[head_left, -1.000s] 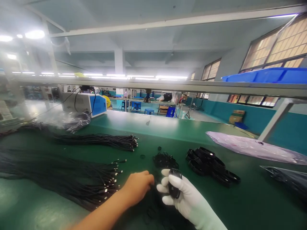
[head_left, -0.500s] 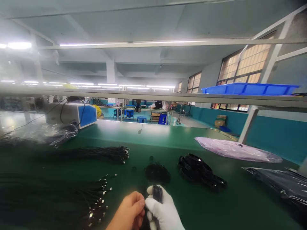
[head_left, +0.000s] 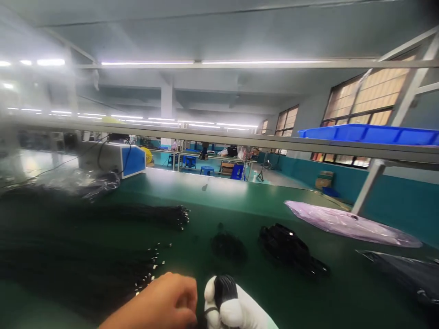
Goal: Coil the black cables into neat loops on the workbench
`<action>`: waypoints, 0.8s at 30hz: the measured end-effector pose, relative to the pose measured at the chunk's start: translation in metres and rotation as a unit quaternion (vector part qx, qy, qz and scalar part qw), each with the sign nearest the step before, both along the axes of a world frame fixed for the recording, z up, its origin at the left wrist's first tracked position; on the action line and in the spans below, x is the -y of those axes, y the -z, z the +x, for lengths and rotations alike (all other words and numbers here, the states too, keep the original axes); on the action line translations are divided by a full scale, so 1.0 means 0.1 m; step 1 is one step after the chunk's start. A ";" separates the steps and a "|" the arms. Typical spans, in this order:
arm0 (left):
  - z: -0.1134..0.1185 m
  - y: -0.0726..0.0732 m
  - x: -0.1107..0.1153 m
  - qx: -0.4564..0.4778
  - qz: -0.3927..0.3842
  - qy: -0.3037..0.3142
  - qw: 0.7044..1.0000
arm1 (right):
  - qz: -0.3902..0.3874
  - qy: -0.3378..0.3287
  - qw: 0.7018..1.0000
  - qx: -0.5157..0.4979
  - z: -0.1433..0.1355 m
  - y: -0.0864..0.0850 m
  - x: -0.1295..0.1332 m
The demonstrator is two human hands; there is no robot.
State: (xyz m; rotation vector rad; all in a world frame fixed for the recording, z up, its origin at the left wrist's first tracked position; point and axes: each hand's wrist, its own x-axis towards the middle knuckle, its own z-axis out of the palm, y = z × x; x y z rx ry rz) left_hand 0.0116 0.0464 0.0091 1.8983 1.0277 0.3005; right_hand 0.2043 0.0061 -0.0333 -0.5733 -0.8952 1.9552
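Note:
My right hand, in a white glove, is closed around a coiled black cable at the bottom centre. Just left of it is my bare left hand, its fingers curled; what they hold, if anything, is hidden. A small heap of thin black loops lies on the green table beyond my hands. To its right sits a pile of coiled black cables. Long black cables with pale metal tips spread over the table at the left, and another bundle lies behind them.
A blue and grey machine stands at the back left beside clear plastic wrap. On the right lie a pinkish plastic bag and a dark bag. A shelf bar crosses above, carrying a blue tray.
My left hand has moved left, slightly away from the right, and turned its back to view. The coil in my right hand shows more broadly. The camera view has shifted and tilted.

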 end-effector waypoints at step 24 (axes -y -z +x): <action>0.16 0.19 0.09 -0.081 0.097 -0.002 0.992 | 0.139 0.139 0.898 0.393 -0.26 0.29 -0.20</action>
